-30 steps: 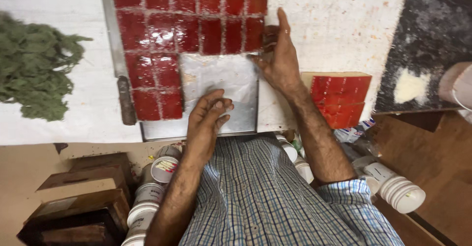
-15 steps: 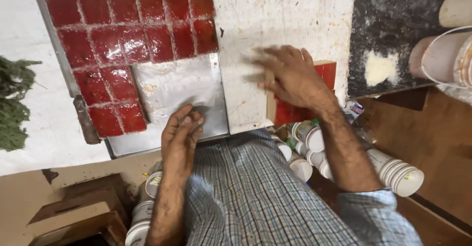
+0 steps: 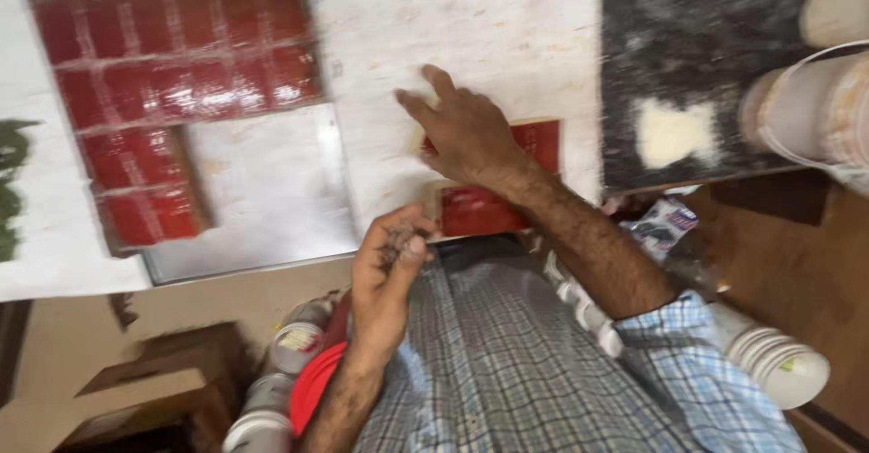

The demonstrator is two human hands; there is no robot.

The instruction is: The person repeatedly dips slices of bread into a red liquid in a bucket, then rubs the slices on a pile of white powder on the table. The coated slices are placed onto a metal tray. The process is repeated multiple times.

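Observation:
My right hand (image 3: pixel 466 132) lies with its fingers spread over a stack of red tiles (image 3: pixel 493 204) at the white table's near edge. My left hand (image 3: pixel 389 258) is drawn back to my chest, its fingertips pinched together on something small and dark. To the left, a metal tray (image 3: pixel 272 195) holds glossy red tiles (image 3: pixel 172 64) laid in rows along its top and left side, with its lower right part bare. The picture is blurred by motion.
A dark speckled slab (image 3: pixel 688 28) with a white powder patch (image 3: pixel 674 132) lies at the right, next to pale buckets (image 3: pixel 815 109). Several stacked white cups and jars (image 3: pixel 778 362) stand below the table edge. Green leafy matter (image 3: pixel 11 190) shows at the left edge. Cardboard boxes (image 3: pixel 145 390) sit low left.
My right hand has moved from the tray's edge to the stack of red tiles at the right. My left hand has left the tray and pulled back toward my body, fingers closing.

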